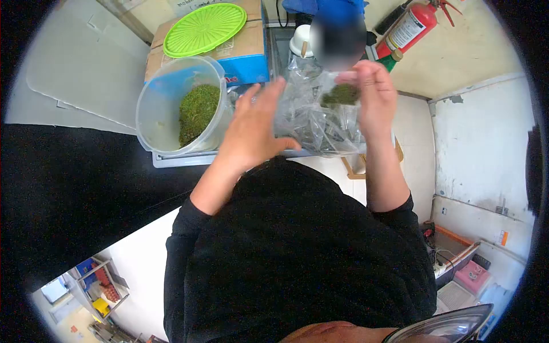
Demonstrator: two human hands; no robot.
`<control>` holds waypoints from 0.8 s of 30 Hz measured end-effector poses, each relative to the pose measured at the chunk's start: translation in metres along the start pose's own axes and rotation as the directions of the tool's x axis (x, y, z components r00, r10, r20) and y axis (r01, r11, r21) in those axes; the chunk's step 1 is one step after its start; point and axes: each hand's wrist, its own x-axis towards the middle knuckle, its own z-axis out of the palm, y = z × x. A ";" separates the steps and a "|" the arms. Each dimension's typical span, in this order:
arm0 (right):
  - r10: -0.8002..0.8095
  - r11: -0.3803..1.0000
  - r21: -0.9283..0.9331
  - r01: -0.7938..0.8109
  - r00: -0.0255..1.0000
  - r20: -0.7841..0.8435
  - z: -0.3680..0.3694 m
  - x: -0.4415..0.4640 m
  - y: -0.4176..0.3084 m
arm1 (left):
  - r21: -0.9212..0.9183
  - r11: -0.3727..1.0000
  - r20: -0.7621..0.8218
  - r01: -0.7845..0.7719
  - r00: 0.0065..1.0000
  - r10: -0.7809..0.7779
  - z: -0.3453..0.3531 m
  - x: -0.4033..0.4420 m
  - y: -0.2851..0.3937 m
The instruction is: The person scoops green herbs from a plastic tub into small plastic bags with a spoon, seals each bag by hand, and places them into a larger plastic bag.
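Beside the tub, the left hand spread wide; the right hand pinched moss, which could crumble if squeezed.

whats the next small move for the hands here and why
I'd probably bring the left hand over to steady the clear plastic. That hand is open and looks empty, while the right hand seems to hold a clump of moss over the plastic, which lies crumpled with no clear opening visible.

a glossy, ribbed plastic lid, a smooth translucent plastic tub and matt brown cardboard.
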 end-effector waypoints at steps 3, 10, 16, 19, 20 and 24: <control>0.012 0.963 -0.265 0.054 0.970 0.241 -0.006 -0.008 0.041 | 0.270 0.929 0.410 -0.252 0.903 0.125 0.010 -0.008 -0.019; 0.511 0.253 -0.925 0.283 0.773 0.376 -0.041 0.006 0.046 | 0.306 0.892 0.318 -0.332 0.919 0.233 -0.033 0.009 -0.014; 0.343 -0.032 -0.945 0.325 0.892 0.295 -0.034 0.006 0.022 | 0.040 0.963 -0.231 -0.265 0.936 0.267 0.004 -0.009 -0.053; 0.316 0.171 -0.956 0.239 0.906 0.283 -0.048 0.008 0.032 | -0.011 0.999 0.246 0.040 0.969 -0.036 0.045 -0.046 -0.098; 0.206 0.305 -0.935 0.183 0.946 0.252 -0.040 0.008 0.023 | 0.058 0.998 0.294 -0.005 0.956 -0.012 0.064 -0.059 -0.125; -0.155 0.681 -0.706 0.196 0.980 0.123 -0.003 -0.006 -0.031 | 0.373 0.928 0.432 0.002 0.885 -0.175 0.110 -0.089 -0.185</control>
